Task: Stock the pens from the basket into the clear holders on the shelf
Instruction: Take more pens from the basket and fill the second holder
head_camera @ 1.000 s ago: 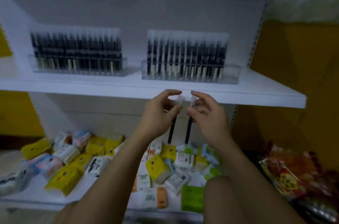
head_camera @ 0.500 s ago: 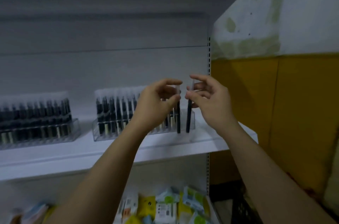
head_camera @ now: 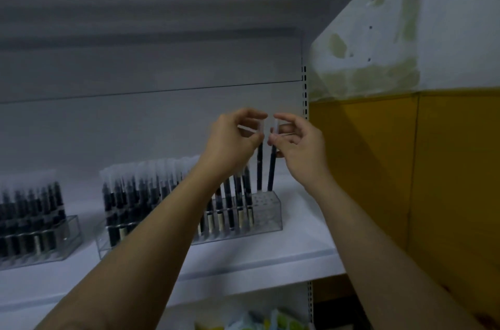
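The left pen [head_camera: 259,167] and right pen [head_camera: 272,170] hang upright, tips down, pinched near their caps by the left hand [head_camera: 232,140] and right hand [head_camera: 300,145]. Straight below both hands, the tips meet the holder [head_camera: 266,212] at its empty end holes.

Pens [head_camera: 140,194]: bands on barrels are showing no legible print;
Clear holder [head_camera: 267,210]: nothing readable is showing;
Packets [head_camera: 259,321] at 6 o'clock: surfaces are blurring beyond reading.

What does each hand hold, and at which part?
The left hand pinches one dark pen at its clear cap; the right hand pinches a second pen likewise.
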